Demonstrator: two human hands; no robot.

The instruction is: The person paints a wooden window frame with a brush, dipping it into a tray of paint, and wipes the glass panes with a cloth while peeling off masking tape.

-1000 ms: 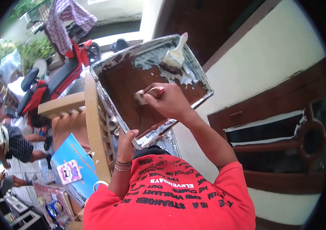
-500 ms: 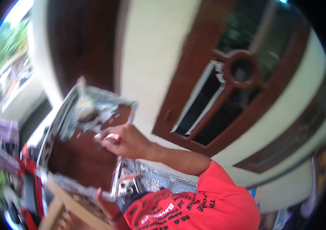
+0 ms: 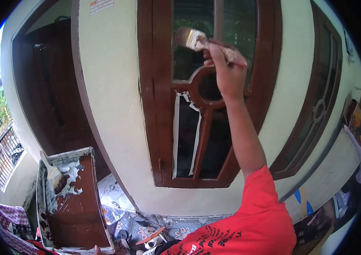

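My right hand [image 3: 230, 76] is raised before the window and wrapped round the handle of a paintbrush [image 3: 192, 38], whose bristles point left over the upper glass. The brown window frame [image 3: 159, 140] has white masking strips [image 3: 175, 140] around its lower left pane. At the lower left, a tray [image 3: 72, 225] holds brown paint with whitish smears, and a second brush [image 3: 55, 178] lies in it. Only a fingertip of my left hand [image 3: 98, 250] shows at the tray's lower edge.
A dark brown door [image 3: 53, 93] stands at the left. Another brown window [image 3: 312, 114] is on the right wall. Patterned floor tiles [image 3: 144, 231] with tools and small items lie below the wall. A railing [image 3: 4, 157] is at far left.
My right hand has risen with the brush from over the tray to the window. The view has turned toward the window, and the tray now sits lower left. Less of my left hand shows.
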